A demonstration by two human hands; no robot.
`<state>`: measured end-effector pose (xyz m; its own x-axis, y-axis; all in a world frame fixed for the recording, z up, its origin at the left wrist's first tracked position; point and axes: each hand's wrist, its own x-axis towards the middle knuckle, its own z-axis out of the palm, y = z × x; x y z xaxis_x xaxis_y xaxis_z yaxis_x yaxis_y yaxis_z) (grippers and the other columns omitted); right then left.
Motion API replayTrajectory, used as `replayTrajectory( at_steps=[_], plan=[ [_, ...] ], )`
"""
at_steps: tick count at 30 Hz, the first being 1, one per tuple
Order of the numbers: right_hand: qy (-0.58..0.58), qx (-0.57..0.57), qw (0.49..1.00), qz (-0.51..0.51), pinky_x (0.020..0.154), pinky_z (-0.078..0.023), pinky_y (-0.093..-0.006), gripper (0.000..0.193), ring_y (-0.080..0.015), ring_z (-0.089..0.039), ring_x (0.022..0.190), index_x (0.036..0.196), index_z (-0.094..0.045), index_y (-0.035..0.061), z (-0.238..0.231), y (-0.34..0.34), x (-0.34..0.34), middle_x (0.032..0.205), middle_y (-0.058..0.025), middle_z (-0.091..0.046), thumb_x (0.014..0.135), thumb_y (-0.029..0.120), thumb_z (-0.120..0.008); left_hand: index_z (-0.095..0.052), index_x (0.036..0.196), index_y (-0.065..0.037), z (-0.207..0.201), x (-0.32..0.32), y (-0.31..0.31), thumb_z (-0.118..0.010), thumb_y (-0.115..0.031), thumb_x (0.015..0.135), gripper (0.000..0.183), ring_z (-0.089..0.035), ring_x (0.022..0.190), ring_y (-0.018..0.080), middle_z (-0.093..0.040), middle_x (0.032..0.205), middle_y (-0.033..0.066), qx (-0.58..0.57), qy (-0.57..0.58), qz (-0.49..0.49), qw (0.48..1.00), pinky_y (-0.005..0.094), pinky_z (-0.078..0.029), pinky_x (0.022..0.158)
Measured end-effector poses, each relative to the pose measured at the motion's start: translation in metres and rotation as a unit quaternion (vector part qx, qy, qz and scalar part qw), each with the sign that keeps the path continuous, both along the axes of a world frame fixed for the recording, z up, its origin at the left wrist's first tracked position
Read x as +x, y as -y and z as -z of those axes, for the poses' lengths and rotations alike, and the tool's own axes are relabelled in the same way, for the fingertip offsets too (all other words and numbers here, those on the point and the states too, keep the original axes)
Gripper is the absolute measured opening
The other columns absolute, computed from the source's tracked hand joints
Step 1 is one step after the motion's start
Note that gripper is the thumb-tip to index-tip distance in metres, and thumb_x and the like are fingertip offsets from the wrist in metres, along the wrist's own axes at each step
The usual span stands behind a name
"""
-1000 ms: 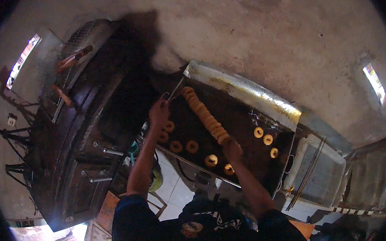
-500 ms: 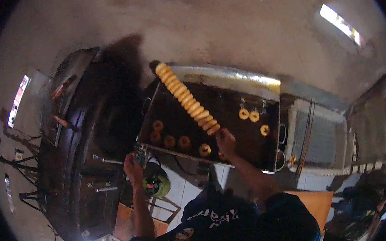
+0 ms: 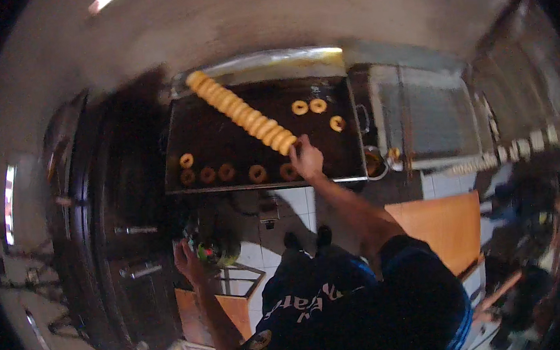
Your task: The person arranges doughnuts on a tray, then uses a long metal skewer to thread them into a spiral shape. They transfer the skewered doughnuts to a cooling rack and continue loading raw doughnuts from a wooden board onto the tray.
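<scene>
My right hand (image 3: 307, 157) is closed at the lower end of a long row of golden doughnuts (image 3: 242, 114), threaded close together as on a stick; the stick itself is hidden. The row slants up to the left over a wide, dark frying pan (image 3: 261, 185) with straight metal edges. Several ring doughnuts lie in the pan: pale ones at its right, such as one doughnut (image 3: 318, 106), and mostly darker ones along the near edge, such as another doughnut (image 3: 257, 173). My left hand (image 3: 187, 261) hangs low, left of the pan's near edge, its fingers blurred.
A wire-mesh tray (image 3: 427, 117) stands right of the pan, with a small metal pot (image 3: 376, 162) between them. Dark cabinets with metal handles (image 3: 140, 271) line the left. Near my left hand is a green gas cylinder (image 3: 223, 252). An orange-brown board (image 3: 439, 228) lies to my right.
My view has turned and shifted, so the pan appears level and higher up. The doughnut row stays in my right hand above it. My left hand has moved lower, away from the pan's corner.
</scene>
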<state>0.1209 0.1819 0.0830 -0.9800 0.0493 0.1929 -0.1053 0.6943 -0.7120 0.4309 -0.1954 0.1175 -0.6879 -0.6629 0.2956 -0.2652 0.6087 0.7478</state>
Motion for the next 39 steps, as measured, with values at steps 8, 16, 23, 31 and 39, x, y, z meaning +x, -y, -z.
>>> replayTrajectory(
  at_steps=[8, 16, 23, 31, 39],
  plan=[
    [-0.030, -0.062, 0.994, 0.080, 0.064, -0.054, -0.0561, 0.025, -0.0430, -0.069, 0.068, 0.105, -0.056, 0.0111, -0.004, 0.029, 0.050, 0.073, -0.0166, -0.069, 0.094, 0.031, -0.067, -0.068, 0.117, 0.003, 0.017, 0.015, 0.036, -0.054, -0.027, 0.108, 0.035, -0.066, 0.101, 0.0267, -0.071, 0.101, 0.0136, 0.112, 0.017, 0.035, 0.993, 0.0400, -0.051, 0.094],
    [0.004, -0.180, 0.959, 0.221, 0.065, -0.053, -0.0526, 0.023, -0.0423, -0.070, 0.076, 0.105, -0.054, 0.0104, 0.041, 0.025, 0.088, 0.079, -0.0197, -0.070, 0.096, 0.029, -0.065, -0.068, 0.116, 0.004, 0.012, -0.062, -0.037, -0.054, -0.019, 0.108, 0.029, -0.067, 0.099, 0.0272, -0.072, 0.104, 0.0154, 0.025, 0.043, 0.134, 0.990, 0.0378, -0.052, 0.091],
    [-0.074, -0.091, 0.919, 0.377, 0.065, -0.051, -0.0568, 0.030, -0.0474, -0.068, 0.075, 0.110, -0.049, 0.0076, -0.007, -0.150, 0.067, 0.081, -0.0215, -0.068, 0.097, 0.029, -0.066, -0.068, 0.107, 0.007, 0.003, -0.129, -0.154, -0.053, -0.011, 0.107, 0.023, -0.067, 0.095, 0.0259, -0.072, 0.102, 0.0149, 0.112, -0.025, 0.343, 0.932, 0.0358, -0.051, 0.090],
    [0.068, -0.237, 0.789, 0.563, 0.090, -0.049, -0.0549, 0.077, -0.0495, -0.068, 0.097, 0.125, -0.063, -0.0051, 0.032, -0.457, 0.033, 0.101, -0.0307, -0.072, 0.105, 0.062, -0.030, -0.068, 0.101, 0.004, 0.018, -0.143, -0.218, -0.055, -0.021, 0.105, 0.028, -0.061, 0.082, 0.0190, -0.069, 0.088, 0.0119, -0.015, 0.027, 0.414, 0.910, 0.0387, -0.048, 0.075],
    [0.075, -0.004, 0.821, 0.565, 0.084, -0.048, -0.0560, 0.034, -0.0435, -0.070, 0.092, 0.119, -0.051, 0.0019, 0.068, -0.537, -0.002, 0.092, -0.0228, -0.073, 0.108, 0.033, -0.043, -0.068, 0.103, 0.004, -0.016, -0.151, -0.287, -0.055, -0.023, 0.106, 0.030, -0.057, 0.082, 0.0160, -0.067, 0.087, 0.0086, 0.077, 0.113, 0.268, 0.954, 0.0358, -0.047, 0.074]
  ],
)
